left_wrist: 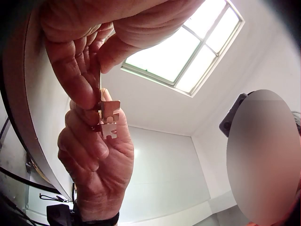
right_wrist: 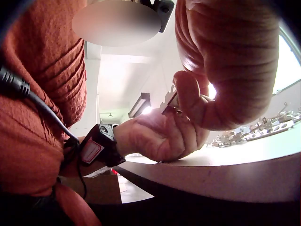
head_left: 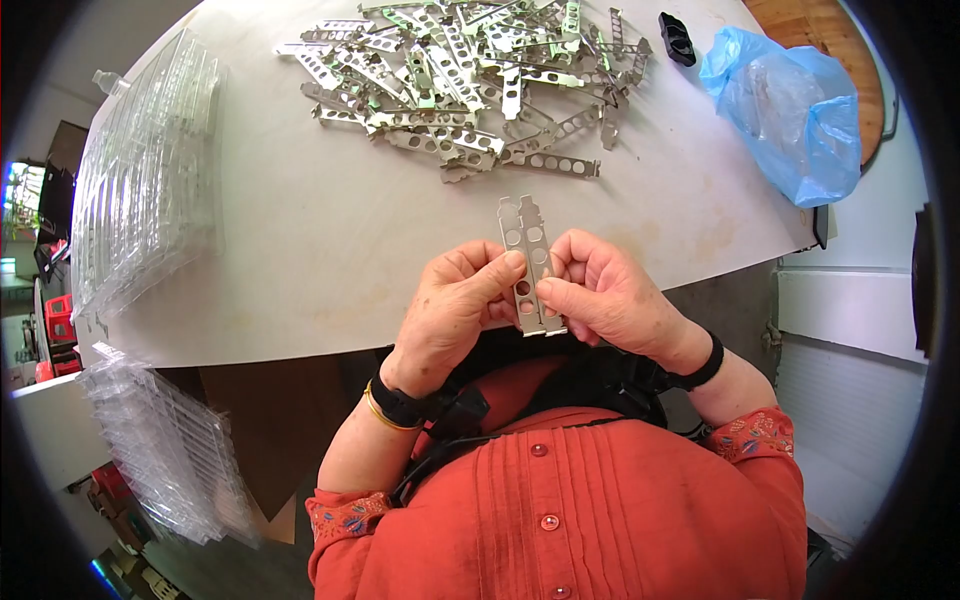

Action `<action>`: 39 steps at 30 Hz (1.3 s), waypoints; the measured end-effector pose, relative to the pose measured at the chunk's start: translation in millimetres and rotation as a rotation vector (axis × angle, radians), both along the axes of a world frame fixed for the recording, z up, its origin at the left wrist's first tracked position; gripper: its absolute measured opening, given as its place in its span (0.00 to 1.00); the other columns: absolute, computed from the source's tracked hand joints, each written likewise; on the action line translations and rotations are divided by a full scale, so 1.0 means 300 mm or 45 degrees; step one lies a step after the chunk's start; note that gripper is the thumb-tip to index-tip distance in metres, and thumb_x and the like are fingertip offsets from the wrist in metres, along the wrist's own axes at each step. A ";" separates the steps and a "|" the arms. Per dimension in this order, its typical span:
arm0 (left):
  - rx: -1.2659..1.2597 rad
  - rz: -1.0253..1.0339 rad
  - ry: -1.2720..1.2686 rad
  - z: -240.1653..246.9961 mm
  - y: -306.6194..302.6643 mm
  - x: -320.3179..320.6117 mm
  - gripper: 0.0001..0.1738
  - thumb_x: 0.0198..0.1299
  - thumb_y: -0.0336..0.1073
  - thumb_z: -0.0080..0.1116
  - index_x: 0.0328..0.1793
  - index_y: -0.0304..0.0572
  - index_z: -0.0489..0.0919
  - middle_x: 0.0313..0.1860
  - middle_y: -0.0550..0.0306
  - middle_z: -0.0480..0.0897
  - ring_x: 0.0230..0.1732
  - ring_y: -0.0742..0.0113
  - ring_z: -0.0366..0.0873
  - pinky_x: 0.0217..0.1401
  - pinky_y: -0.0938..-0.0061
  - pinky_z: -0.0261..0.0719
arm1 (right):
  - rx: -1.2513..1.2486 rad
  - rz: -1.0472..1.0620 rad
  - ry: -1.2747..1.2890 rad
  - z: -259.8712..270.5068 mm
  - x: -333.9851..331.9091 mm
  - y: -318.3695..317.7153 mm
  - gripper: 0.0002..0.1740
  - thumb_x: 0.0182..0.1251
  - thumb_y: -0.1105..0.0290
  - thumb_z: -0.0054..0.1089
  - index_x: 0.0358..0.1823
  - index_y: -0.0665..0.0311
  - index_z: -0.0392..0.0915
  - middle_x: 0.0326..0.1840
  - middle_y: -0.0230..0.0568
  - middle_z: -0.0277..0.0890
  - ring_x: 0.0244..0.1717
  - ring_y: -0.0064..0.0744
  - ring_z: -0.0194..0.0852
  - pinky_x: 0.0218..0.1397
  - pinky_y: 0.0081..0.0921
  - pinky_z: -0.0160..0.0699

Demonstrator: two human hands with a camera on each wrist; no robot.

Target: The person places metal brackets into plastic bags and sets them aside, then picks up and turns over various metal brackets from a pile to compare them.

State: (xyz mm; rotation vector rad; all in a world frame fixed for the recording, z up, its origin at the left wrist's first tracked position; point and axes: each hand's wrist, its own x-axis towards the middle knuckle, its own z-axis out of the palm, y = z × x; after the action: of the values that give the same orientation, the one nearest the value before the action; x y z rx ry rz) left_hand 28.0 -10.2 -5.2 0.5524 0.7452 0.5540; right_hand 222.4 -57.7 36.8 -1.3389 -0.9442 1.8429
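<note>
Right now I have both hands up in front of the red shirt point(head_left: 600, 500), by the near edge of the pale table point(head_left: 300, 280), closed around 2 perforated metal slot brackets point(head_left: 530, 215). The brackets lie side by side lengthwise, their far ends pointing toward the loose pile of similar brackets point(head_left: 450, 85) at the far side. My left hand point(head_left: 440, 305) grips them from the left, its thumb laid on the face of the left bracket; my right hand point(head_left: 620, 300) pinches from the right, its thumb across the right bracket. From the left wrist I get their bent, notched ends, 2 small tabs close together between the hands. I can't tell from any view whether the 2 brackets touch all along their length. Over on the left side of the table I have a stack of clear plastic trays point(head_left: 155, 165), with more clear trays point(head_left: 170, 450) lower down, beside the table. To the right of the pile sit a small black object point(head_left: 676, 38) and, near it, a crumpled blue plastic bag point(head_left: 790, 120) at the table's right edge.
</note>
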 end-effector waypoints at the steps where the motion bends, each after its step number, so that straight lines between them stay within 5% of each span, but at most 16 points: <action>1: 0.001 -0.001 0.000 -0.003 0.001 -0.003 0.12 0.72 0.41 0.59 0.44 0.38 0.78 0.35 0.60 0.83 0.33 0.74 0.81 0.39 0.78 0.84 | 0.001 -0.001 0.006 -0.001 0.001 -0.001 0.08 0.74 0.69 0.58 0.41 0.61 0.67 0.28 0.27 0.74 0.19 0.11 0.68 0.19 0.11 0.64; 7: -0.121 0.067 -0.208 0.002 -0.003 -0.010 0.11 0.71 0.37 0.59 0.49 0.35 0.81 0.46 0.55 0.85 0.44 0.70 0.83 0.51 0.70 0.84 | 0.093 -0.075 -0.104 -0.019 0.020 -0.003 0.08 0.74 0.69 0.58 0.42 0.61 0.68 0.27 0.26 0.73 0.20 0.11 0.68 0.20 0.13 0.65; 9: 0.108 0.089 -0.279 -0.038 -0.017 -0.004 0.09 0.71 0.35 0.58 0.48 0.37 0.83 0.58 0.51 0.83 0.50 0.62 0.84 0.58 0.63 0.82 | 0.094 -0.058 -0.136 -0.025 0.014 -0.010 0.08 0.74 0.69 0.58 0.42 0.62 0.68 0.28 0.26 0.73 0.20 0.12 0.69 0.20 0.13 0.66; 19: 0.043 0.001 -0.070 0.008 -0.025 -0.005 0.11 0.71 0.34 0.60 0.51 0.34 0.84 0.48 0.51 0.87 0.45 0.67 0.85 0.53 0.70 0.83 | 0.101 0.062 -0.180 0.000 0.001 -0.031 0.09 0.77 0.69 0.53 0.49 0.68 0.76 0.36 0.31 0.79 0.28 0.15 0.75 0.29 0.16 0.75; 24: 0.321 0.029 0.175 0.014 -0.050 0.016 0.12 0.72 0.36 0.60 0.49 0.34 0.85 0.41 0.57 0.87 0.41 0.72 0.84 0.48 0.74 0.83 | 0.305 0.027 -0.293 -0.026 0.006 -0.055 0.09 0.77 0.68 0.56 0.47 0.67 0.76 0.37 0.31 0.79 0.29 0.14 0.73 0.30 0.15 0.73; 33: 0.561 0.040 0.189 0.039 -0.064 0.030 0.15 0.72 0.25 0.51 0.63 0.32 0.74 0.49 0.51 0.85 0.45 0.71 0.84 0.53 0.74 0.85 | 0.170 -0.038 -0.255 -0.014 -0.006 -0.058 0.09 0.75 0.66 0.59 0.39 0.64 0.73 0.27 0.28 0.78 0.26 0.11 0.70 0.25 0.14 0.68; 39: 0.479 0.148 0.057 0.064 -0.063 0.028 0.25 0.69 0.25 0.58 0.70 0.34 0.65 0.49 0.41 0.85 0.47 0.64 0.86 0.50 0.69 0.88 | 0.195 -0.053 -0.179 -0.032 -0.019 -0.062 0.10 0.77 0.64 0.57 0.40 0.63 0.72 0.28 0.28 0.77 0.25 0.11 0.70 0.24 0.13 0.68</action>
State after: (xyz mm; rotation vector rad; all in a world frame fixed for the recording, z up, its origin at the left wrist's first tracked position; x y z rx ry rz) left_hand 36.5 -29.2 14.1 0.8756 0.7218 0.8000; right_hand 216.8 -76.3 27.2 -1.3961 -1.0987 1.6267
